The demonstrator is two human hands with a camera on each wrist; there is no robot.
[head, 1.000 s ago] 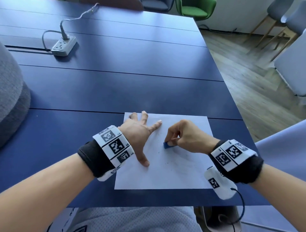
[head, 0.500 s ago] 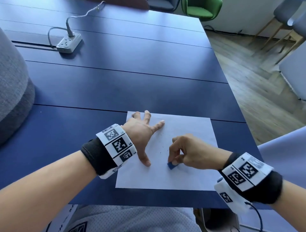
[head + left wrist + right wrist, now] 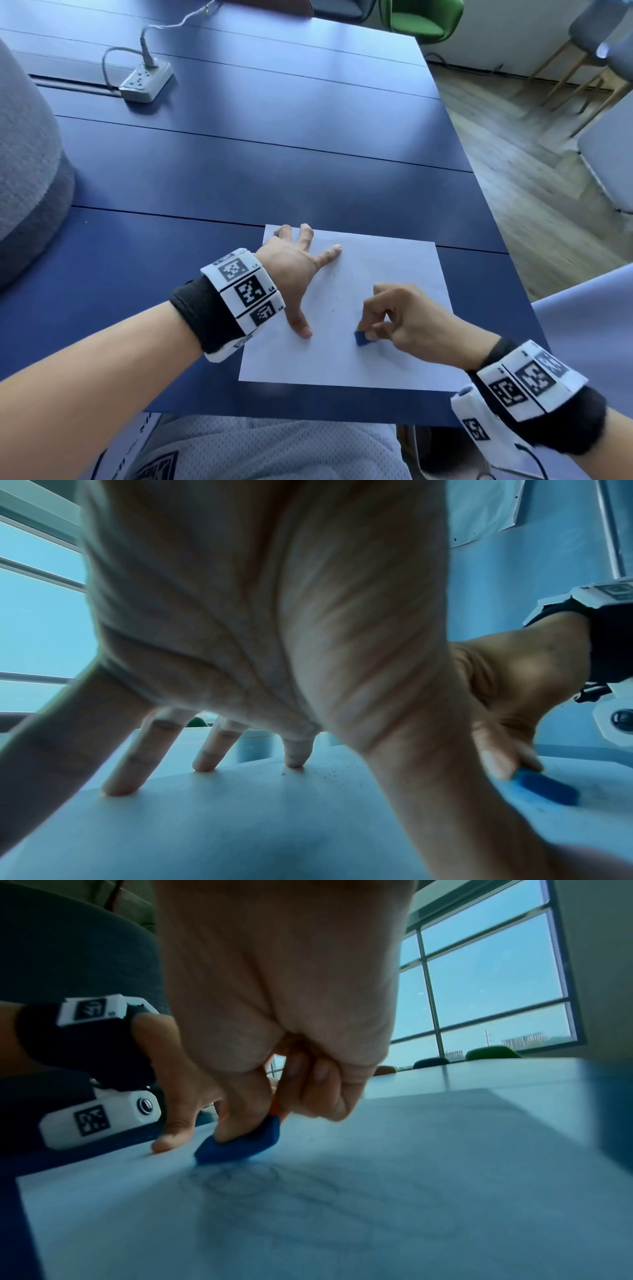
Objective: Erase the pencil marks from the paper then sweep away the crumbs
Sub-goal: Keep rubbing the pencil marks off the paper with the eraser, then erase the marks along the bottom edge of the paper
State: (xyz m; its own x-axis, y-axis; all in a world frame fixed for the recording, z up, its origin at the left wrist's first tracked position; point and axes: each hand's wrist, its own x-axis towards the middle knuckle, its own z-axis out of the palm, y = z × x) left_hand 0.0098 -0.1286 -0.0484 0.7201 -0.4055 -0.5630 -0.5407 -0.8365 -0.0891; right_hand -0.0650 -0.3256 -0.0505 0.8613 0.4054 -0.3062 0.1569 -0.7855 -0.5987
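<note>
A white sheet of paper (image 3: 373, 363) is laid at the near edge of a dark blue table (image 3: 239, 164). It is held flat by the left hand (image 3: 291, 270), fingers straight and spread, tips pressed on the sheet. A blue eraser (image 3: 360, 338) is pinched between thumb and curled fingers of the right hand (image 3: 407, 318) and set on the paper's near right part. Faint pencil marks (image 3: 274, 1180) (blurred, perhaps loops) lie beside it; dark crumbs (image 3: 329, 773) are scattered near the left fingertips. Black-and-white coded wristbands (image 3: 245, 287) are worn; no lettering can be read. A power strip (image 3: 145, 82) sits far left.
</note>
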